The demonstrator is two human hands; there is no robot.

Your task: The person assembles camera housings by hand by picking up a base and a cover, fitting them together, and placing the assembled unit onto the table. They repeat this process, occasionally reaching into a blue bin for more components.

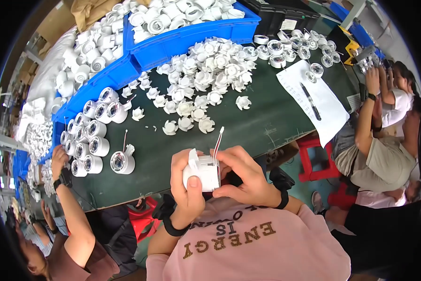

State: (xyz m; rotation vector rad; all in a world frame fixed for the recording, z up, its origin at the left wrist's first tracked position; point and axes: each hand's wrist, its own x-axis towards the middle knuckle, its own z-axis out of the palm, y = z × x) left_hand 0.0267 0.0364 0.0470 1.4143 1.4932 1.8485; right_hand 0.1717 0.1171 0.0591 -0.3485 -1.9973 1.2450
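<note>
Over the table's near edge I hold a white cylindrical plastic housing point(204, 172) with both hands. My left hand point(184, 187) is wrapped round its left side, the thumb pressed on the front. At its right end, by what looks like a clear rim, the fingers and thumb of my right hand point(248, 177) grip it. A thin wire lead point(218, 143) with a small white connector sticks up from the housing. On the table beyond my hands lies a heap of white petal-shaped plastic parts point(205, 70). One finished-looking white unit with a lens-like face point(122, 162) stands to the left.
Several similar white units point(97, 129) stand in rows at the left, near a co-worker's hand point(59, 161). Blue bins point(191, 40) of white parts line the back. Clear round parts point(276, 47), a paper sheet point(316, 100) and a pen point(310, 101) lie right. Co-workers sit on both sides.
</note>
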